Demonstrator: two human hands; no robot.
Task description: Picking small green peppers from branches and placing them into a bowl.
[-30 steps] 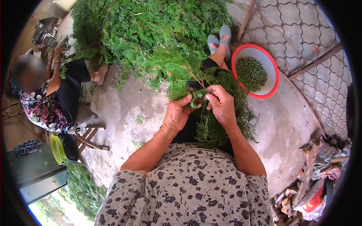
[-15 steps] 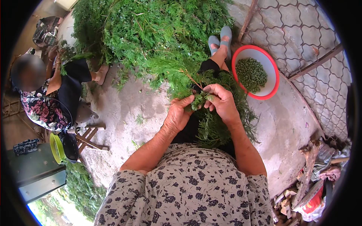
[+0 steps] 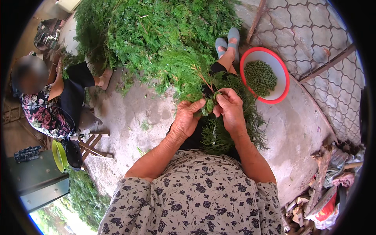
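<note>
Over my lap, my left hand [image 3: 186, 118] grips a leafy evergreen branch [image 3: 194, 69], its thumb laid across the sprigs. A cluster of green cones [image 3: 209, 106] shows between my two hands. Close beside it, my right hand [image 3: 232, 111] is closed, thumb and fingers pinched at the branch's reddish stem and cones; what exactly lies between those fingertips is partly hidden. More evergreen sprigs [image 3: 219, 137] lie across my lap under the right wrist. To the right stands a white basin [image 3: 282, 73] with a red rim, partly filled with small green cones [image 3: 260, 78].
A large heap of evergreen branches [image 3: 156, 27] spreads ahead, close to my feet. At the left another person [image 3: 49, 105] sits handling a sprig. Near them are a wooden stool [image 3: 94, 145] and a lime-green basin [image 3: 58, 154]. A metal lattice [image 3: 309, 31] stands right; wood scraps [image 3: 299, 213] lie lower right.
My right hand has shifted slightly down and its fingers have drawn closer together at the branch. The left hand keeps its hold nearly in place.
</note>
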